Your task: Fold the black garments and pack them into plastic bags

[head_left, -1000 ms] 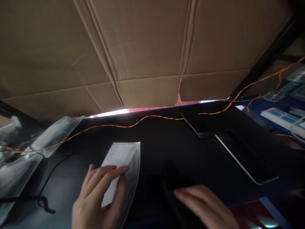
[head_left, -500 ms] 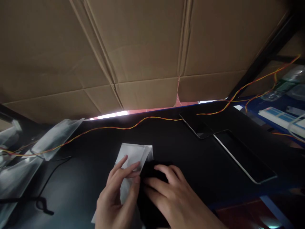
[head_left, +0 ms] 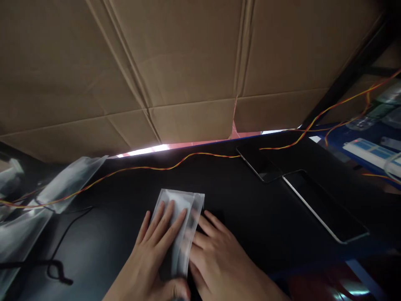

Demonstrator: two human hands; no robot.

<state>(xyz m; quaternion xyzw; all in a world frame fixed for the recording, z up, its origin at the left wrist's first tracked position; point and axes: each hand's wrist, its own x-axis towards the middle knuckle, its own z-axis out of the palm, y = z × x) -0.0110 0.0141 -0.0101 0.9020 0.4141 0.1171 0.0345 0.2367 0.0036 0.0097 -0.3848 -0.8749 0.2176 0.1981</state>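
Observation:
A translucent plastic bag (head_left: 196, 209) lies on the black table at the lower centre, with something pale inside it. My left hand (head_left: 156, 246) presses on its top side, fingers spread and nearly flat. At the bag's right edge is my right hand (head_left: 216, 251), fingers apart, the fingertips partly behind or under the film. Something black lies beneath my right hand, but its shape is lost against the dark table.
Filled translucent bags (head_left: 70, 184) lie at the left beside a black cord (head_left: 58, 267). A red and yellow twisted wire (head_left: 194, 154) crosses the table (head_left: 125, 200). Two dark phones (head_left: 261, 163) lie to the right. Cardboard (head_left: 188, 62) stands behind; a bottle (head_left: 380, 108) is far right.
My left hand has gone from curled fingers at the bag to lying spread on it. The bag now lies flatter and reaches further right, over my right fingertips.

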